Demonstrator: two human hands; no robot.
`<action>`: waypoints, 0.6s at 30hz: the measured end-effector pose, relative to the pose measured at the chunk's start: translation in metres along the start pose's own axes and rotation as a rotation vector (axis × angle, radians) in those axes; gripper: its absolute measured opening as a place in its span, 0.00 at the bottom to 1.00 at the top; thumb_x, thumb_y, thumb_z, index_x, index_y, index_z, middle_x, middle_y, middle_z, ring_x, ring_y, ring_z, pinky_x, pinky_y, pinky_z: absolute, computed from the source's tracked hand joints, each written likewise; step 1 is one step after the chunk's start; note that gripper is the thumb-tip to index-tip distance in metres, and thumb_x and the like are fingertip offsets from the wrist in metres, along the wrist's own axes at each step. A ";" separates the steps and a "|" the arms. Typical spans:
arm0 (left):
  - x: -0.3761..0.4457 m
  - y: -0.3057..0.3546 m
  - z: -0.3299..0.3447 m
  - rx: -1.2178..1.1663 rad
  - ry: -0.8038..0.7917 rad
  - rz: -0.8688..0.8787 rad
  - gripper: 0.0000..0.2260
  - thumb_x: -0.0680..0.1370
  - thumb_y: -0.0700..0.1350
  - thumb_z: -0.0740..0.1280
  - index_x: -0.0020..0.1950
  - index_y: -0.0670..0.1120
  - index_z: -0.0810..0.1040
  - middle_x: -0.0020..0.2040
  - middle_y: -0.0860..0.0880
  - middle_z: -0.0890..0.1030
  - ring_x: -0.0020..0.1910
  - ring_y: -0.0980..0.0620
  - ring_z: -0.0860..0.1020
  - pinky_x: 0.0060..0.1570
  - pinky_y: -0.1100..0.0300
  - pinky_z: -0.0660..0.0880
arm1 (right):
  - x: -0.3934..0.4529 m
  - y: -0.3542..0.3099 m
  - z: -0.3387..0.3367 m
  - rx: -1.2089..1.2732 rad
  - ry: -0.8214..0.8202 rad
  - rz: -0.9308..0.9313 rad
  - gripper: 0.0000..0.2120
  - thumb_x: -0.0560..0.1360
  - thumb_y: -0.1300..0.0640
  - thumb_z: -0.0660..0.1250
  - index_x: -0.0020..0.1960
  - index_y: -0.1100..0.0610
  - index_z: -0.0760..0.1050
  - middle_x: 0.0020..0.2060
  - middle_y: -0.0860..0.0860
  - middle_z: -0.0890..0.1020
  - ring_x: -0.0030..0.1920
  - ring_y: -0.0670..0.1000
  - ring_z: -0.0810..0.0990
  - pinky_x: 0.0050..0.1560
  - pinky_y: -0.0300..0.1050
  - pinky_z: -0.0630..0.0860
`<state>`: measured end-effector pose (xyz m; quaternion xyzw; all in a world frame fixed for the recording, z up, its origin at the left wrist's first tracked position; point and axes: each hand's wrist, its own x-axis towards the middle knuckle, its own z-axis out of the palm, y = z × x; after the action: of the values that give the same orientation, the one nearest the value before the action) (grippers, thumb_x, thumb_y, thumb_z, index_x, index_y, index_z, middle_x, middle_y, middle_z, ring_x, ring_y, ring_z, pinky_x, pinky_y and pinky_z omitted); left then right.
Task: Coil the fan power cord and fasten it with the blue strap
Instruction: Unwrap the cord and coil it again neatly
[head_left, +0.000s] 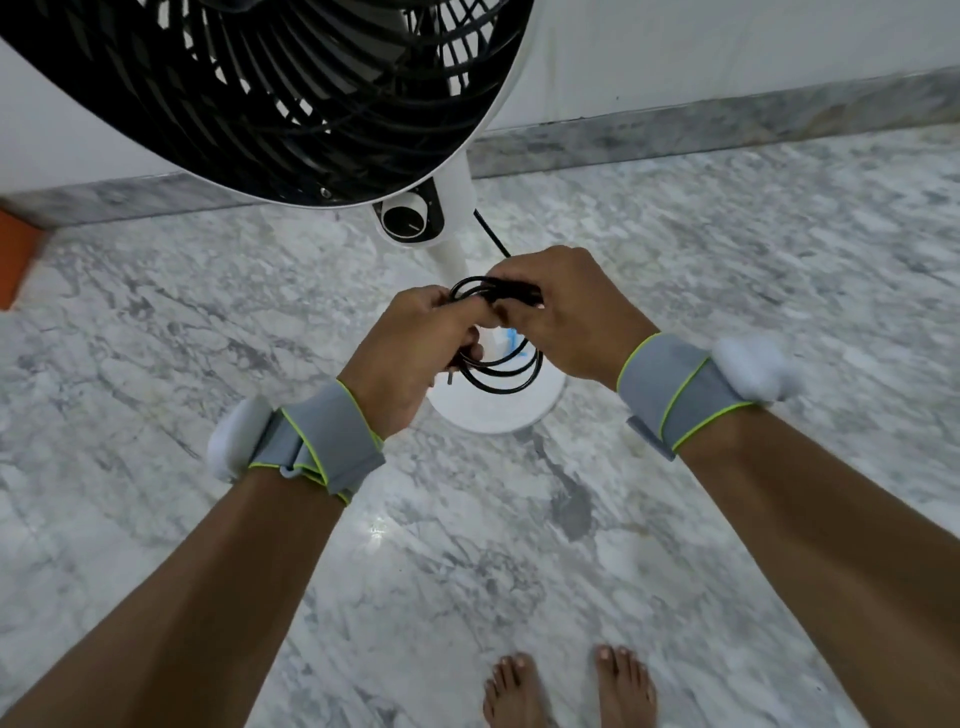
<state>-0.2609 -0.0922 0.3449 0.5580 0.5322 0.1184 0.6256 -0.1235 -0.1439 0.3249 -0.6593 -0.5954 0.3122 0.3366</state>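
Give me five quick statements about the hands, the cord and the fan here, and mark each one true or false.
1. Both hands grip the black cord. True: the left hand and right hand both hold it.
2. The cord lies flat on the floor. False: it hangs in loops between the hands.
3. The fan has a black grille. True.
4. The fan's round base is black. False: it is white.
5. A bit of blue strap shows behind the loops. True.
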 end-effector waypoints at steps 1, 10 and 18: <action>0.000 0.003 -0.003 0.079 -0.012 0.001 0.07 0.74 0.37 0.66 0.36 0.43 0.74 0.26 0.51 0.73 0.30 0.51 0.75 0.38 0.58 0.70 | 0.001 -0.001 0.000 -0.082 -0.020 -0.047 0.07 0.75 0.64 0.62 0.45 0.63 0.79 0.36 0.58 0.79 0.39 0.59 0.76 0.45 0.57 0.74; -0.001 0.009 0.006 0.120 0.091 0.092 0.08 0.74 0.39 0.60 0.37 0.41 0.76 0.32 0.45 0.73 0.26 0.54 0.69 0.39 0.58 0.68 | -0.001 -0.003 0.001 0.286 0.133 0.161 0.06 0.71 0.64 0.69 0.46 0.59 0.82 0.40 0.52 0.84 0.44 0.48 0.82 0.48 0.37 0.75; -0.006 0.003 -0.002 -0.076 0.284 0.160 0.11 0.73 0.38 0.60 0.31 0.44 0.72 0.20 0.56 0.66 0.26 0.53 0.68 0.25 0.64 0.59 | 0.010 -0.012 -0.003 0.634 -0.124 0.294 0.05 0.74 0.66 0.68 0.49 0.66 0.78 0.36 0.57 0.82 0.34 0.45 0.81 0.39 0.32 0.75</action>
<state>-0.2639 -0.0942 0.3514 0.5523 0.5643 0.2653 0.5533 -0.1270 -0.1336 0.3363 -0.5804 -0.3869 0.5661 0.4393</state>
